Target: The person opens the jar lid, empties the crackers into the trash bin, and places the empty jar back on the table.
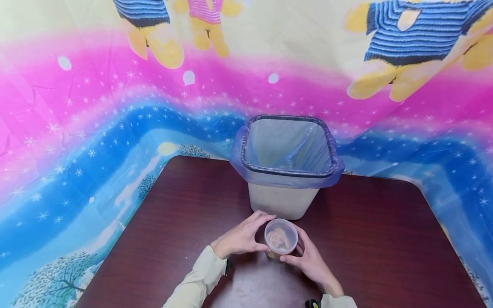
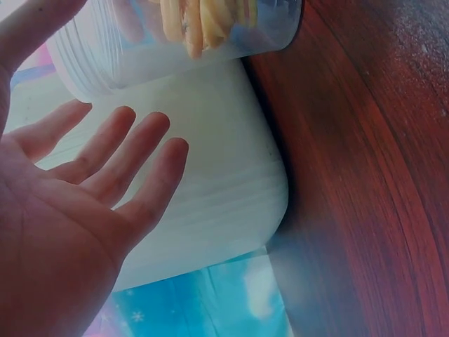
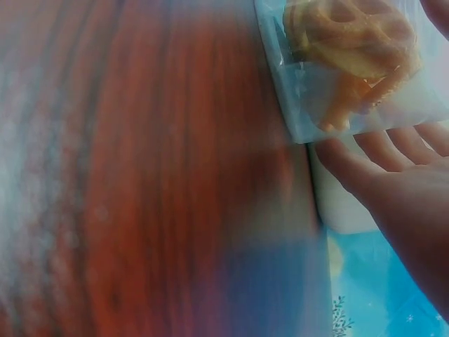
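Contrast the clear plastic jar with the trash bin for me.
The trash bin is far larger than the plastic jar. The jar is round, while the bin has a squarish mouth. The jar is see-through and holds pretzel-shaped snacks; the bin has pale walls and a bluish liner folded over the top. The jar is between the left hand and the right hand; the bin stands behind it. Both are upright.

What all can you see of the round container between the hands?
The round container looks like clear plastic, with a ridged band near its top and golden-brown pieces inside. It is upright over the table, in front of the bin, the left hand and right hand curved round opposite sides. Whether it's lidded, or rests on the table, I can't tell.
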A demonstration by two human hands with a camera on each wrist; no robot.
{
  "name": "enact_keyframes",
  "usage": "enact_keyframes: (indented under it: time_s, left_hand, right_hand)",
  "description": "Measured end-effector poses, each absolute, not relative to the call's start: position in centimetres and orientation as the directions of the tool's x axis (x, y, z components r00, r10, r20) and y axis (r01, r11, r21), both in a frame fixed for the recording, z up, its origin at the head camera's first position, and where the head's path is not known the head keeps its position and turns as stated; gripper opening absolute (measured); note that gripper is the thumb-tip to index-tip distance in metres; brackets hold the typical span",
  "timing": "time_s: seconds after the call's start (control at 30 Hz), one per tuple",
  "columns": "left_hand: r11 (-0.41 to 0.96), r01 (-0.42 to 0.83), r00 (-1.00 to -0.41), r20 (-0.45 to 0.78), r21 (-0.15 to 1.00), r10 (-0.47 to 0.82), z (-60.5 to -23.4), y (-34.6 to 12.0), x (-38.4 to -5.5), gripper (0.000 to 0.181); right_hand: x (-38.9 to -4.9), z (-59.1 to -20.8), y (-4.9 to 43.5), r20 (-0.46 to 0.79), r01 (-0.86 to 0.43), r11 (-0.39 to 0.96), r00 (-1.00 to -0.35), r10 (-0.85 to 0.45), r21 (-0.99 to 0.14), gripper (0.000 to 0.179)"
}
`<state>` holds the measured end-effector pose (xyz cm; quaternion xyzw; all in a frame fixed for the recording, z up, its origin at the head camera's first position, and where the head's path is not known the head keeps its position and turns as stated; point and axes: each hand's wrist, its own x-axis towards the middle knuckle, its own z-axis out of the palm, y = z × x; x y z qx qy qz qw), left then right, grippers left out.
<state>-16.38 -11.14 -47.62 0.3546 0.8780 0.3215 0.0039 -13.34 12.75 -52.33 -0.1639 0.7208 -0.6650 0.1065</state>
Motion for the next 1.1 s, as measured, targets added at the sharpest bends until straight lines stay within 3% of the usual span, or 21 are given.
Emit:
enact_keyframes:
  time_s: [0.6,1.1]
  left_hand:
    - [0.557,0.588,-0.754,0.148,0.587,0.640,-47.2,-10.2,-16.7,0.091]
    - [0.522,0.611,-0.724,0.154,0.596,0.672,-47.2,-8.4,-16.7,0.099]
  right_hand:
    - [-13.3,-52.3,12.7,0.034,-0.070,0.085,-0.928,-0.372,-0.994,0.095]
    - [-13.5,-52.3,12.9,0.041,-0.080,0.084,-0.920,-0.390,-0.993,0.092]
